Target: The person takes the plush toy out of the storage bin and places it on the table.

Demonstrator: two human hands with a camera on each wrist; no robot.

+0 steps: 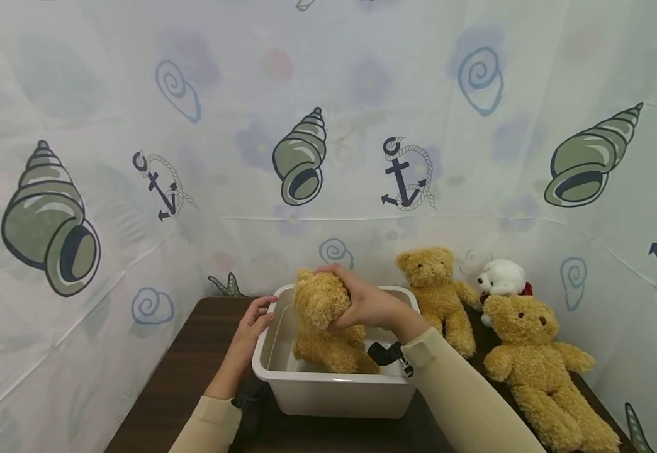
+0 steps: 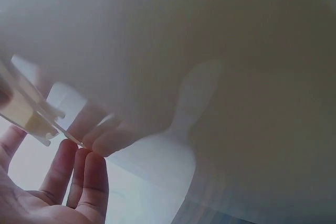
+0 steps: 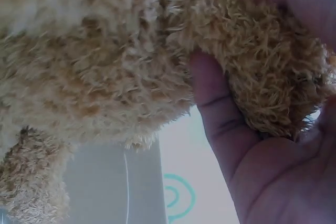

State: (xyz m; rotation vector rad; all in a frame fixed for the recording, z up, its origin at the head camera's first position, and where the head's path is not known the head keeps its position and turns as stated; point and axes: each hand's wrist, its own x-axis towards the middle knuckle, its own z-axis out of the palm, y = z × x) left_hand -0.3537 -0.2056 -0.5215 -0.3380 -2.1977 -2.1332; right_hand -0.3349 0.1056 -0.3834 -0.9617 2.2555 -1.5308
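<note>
A shaggy golden-brown teddy bear (image 1: 321,302) is inside a white plastic tub (image 1: 342,396), its body upright and its head above the rim. My right hand (image 1: 370,303) grips the bear by the head from the right. In the right wrist view, the thumb and fingers of that hand (image 3: 278,177) press into the plush (image 3: 94,82). Over at the tub's left side, my left hand (image 1: 253,333) touches the rim with its fingertips. The left wrist view has these loosely extended fingers (image 2: 94,187) against the tub wall (image 2: 273,108).
To the right of the tub, a second golden teddy bear (image 1: 438,292) sits against the backdrop. A white plush bear (image 1: 503,278) with a bit of red is beside it, and another golden teddy bear (image 1: 544,371) lies in front. Dark wooden table (image 1: 175,384) extends left of the tub.
</note>
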